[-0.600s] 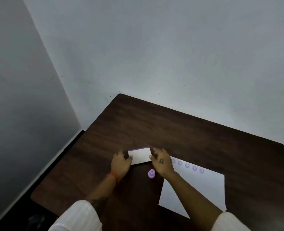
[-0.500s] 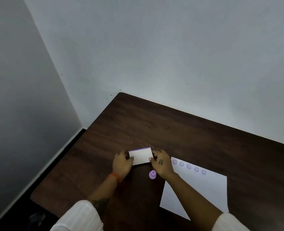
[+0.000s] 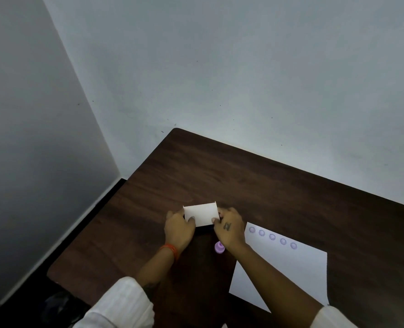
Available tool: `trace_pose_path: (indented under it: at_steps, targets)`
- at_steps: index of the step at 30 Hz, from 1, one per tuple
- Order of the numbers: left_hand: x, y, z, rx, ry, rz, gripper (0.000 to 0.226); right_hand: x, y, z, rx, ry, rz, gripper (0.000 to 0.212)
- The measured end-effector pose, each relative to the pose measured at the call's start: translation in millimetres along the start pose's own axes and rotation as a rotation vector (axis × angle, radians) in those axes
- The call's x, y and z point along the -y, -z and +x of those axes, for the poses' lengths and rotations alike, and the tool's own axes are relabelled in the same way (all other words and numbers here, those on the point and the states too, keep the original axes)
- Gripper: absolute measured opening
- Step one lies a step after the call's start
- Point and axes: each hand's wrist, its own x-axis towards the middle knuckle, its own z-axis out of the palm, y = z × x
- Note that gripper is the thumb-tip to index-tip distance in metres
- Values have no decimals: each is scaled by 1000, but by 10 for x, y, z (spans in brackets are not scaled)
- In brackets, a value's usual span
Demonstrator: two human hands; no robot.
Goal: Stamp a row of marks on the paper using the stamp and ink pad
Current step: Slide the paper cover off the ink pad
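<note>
The white ink pad case (image 3: 201,214) lies on the dark wooden table (image 3: 267,185), held at both ends. My left hand (image 3: 178,229) grips its left end and my right hand (image 3: 229,229) grips its right end, thumbs on the white lid. The lid looks closed; no purple edge shows. A small purple stamp (image 3: 219,247) stands on the table just below my right wrist, untouched. The white paper (image 3: 291,271) lies to the right, with a row of several purple round marks (image 3: 272,236) along its top edge.
The table sits in a room corner, grey walls behind and to the left. The table's left edge (image 3: 96,218) drops to a dark floor. Bare wood stretches behind the ink pad and to the right of the paper.
The purple strip along the ink pad's far edge is no longer visible; the white lid now covers it. Both hands stay on the case's ends. The view shifted slightly.
</note>
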Motion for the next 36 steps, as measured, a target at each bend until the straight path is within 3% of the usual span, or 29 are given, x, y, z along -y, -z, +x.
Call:
trace_pose_path:
  at_steps: [10,18,28,33,36]
  targets:
    - [426,499,-272,-213,53,-84,39,444,-207,-317,98,133,143,33]
    - [805,465,-476,-168,71,-17,37,361,-445,-588,266,49,112,41]
    - [866,354,-430,-140,92,66,49,268,-423,-602,337,16,122,45]
    - [680,259,-422,-226,-93,176,56,238,-253,-553,250,53,209,46]
    - [489,117,-429,-134,-277,108,59,178,-74,-550,92,86,231,46]
